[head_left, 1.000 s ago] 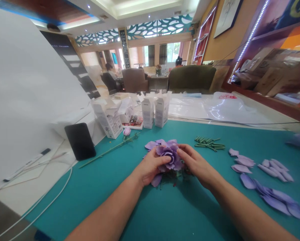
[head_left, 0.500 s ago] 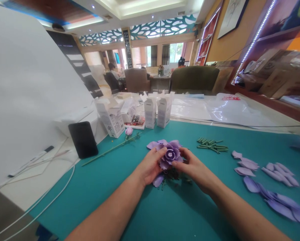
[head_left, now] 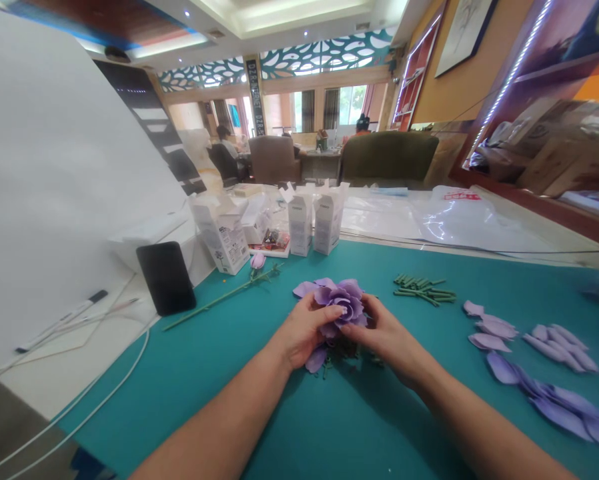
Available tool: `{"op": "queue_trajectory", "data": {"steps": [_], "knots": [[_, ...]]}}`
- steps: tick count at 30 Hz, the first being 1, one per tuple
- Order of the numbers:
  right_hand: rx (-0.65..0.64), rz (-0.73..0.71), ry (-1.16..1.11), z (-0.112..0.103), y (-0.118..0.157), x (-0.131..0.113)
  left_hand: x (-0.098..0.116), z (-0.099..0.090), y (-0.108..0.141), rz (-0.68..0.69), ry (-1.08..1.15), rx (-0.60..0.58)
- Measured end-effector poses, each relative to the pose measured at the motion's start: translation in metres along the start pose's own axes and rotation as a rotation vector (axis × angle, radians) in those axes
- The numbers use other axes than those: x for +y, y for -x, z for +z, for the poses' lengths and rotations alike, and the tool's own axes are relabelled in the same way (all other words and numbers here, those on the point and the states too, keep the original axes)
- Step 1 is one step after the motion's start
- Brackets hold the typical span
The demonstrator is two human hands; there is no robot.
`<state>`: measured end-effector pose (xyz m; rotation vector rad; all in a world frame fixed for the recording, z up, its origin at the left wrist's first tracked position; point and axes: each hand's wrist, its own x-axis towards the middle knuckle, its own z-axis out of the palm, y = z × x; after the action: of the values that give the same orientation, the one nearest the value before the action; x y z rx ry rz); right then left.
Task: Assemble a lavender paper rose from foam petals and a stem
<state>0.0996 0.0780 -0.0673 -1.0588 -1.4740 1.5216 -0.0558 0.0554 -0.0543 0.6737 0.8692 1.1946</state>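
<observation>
A purple artificial flower (head_left: 347, 297) with layered, ruffled petals is held between my two hands, a little above the green mat (head_left: 204, 380). My left hand (head_left: 304, 330) grips its left side, the thumb lying over the inner petals near the pale centre. On the right, my right hand (head_left: 377, 323) has its thumb and fingers closed on the outer petals. Loose purple petals (head_left: 316, 360) and small dark green pieces (head_left: 349, 348) lie beneath the flower, partly hidden by it and my hands.
Green stem pieces (head_left: 424, 291) lie right of my hands, with pale petals (head_left: 492, 330) and darker purple petals (head_left: 554, 403) further right. A pink bud on a green stem (head_left: 224, 297) lies left, near a black phone (head_left: 166, 279). White boxes (head_left: 299, 223) stand behind.
My left thumb has moved right, from the flower's upper left edge onto its middle. The flower's centre has tilted and shifted slightly to the right.
</observation>
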Motion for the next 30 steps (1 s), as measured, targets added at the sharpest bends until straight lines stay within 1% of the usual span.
{"op": "queue_trajectory", "data": {"steps": [6,13,20,26,30], "knots": [[-0.019,0.025,-0.004,-0.004,0.002,-0.007,0.0,-0.003,-0.002,-0.023,0.045,-0.007],[-0.026,0.056,-0.041,-0.004,0.0,-0.007,0.001,-0.001,0.0,-0.023,0.047,-0.006],[0.004,0.08,-0.026,-0.003,0.0,-0.008,-0.003,0.0,-0.002,-0.024,0.001,-0.02],[0.016,0.073,-0.021,-0.004,0.001,-0.009,-0.002,-0.003,-0.003,-0.046,0.009,-0.019],[0.081,0.077,-0.023,-0.011,-0.001,-0.011,-0.001,-0.007,-0.006,-0.062,0.053,-0.015]]}}
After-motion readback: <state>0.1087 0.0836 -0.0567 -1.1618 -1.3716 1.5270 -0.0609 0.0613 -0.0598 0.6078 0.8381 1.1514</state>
